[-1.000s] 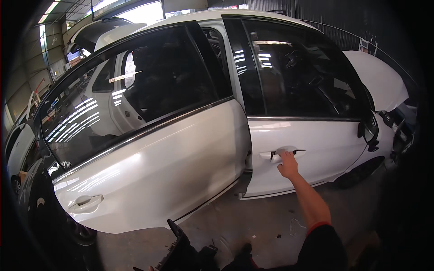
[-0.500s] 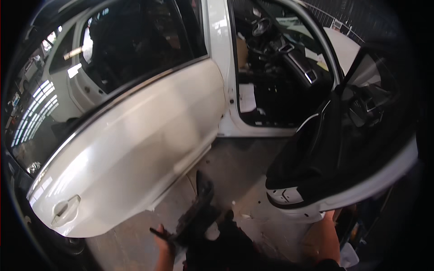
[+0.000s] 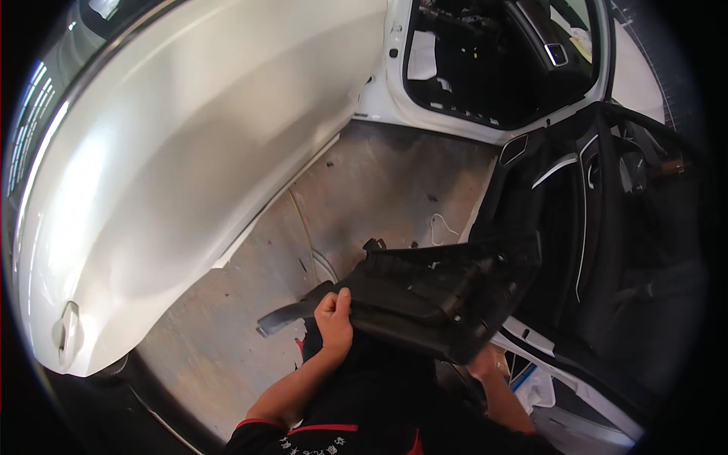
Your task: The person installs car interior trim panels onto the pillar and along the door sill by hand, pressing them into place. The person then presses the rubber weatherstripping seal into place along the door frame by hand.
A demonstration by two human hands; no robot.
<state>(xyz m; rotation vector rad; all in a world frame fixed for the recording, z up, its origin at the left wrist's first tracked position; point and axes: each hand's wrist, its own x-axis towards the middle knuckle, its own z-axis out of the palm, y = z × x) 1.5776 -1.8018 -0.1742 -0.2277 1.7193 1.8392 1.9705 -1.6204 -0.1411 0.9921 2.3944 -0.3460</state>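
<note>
Over my feed I see a black short-sleeved top (image 3: 371, 398), red trim (image 3: 256, 421) on its left sleeve (image 3: 250, 438), a thin red stripe (image 3: 324, 428) and curved white lettering (image 3: 315, 446) below it.

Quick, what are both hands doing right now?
Left hand: closed, holding the black plastic part.
Right hand: at the part's lower right edge, fingers mostly hidden; can't tell if it's gripping.

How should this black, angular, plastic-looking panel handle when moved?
The black, angular, plastic-looking panel seems stiff: its slim end juts past the bare left hand without visible sag. Its ribbed, molded shape suggests it's fairly light. That slim end might crack if knocked.
</note>
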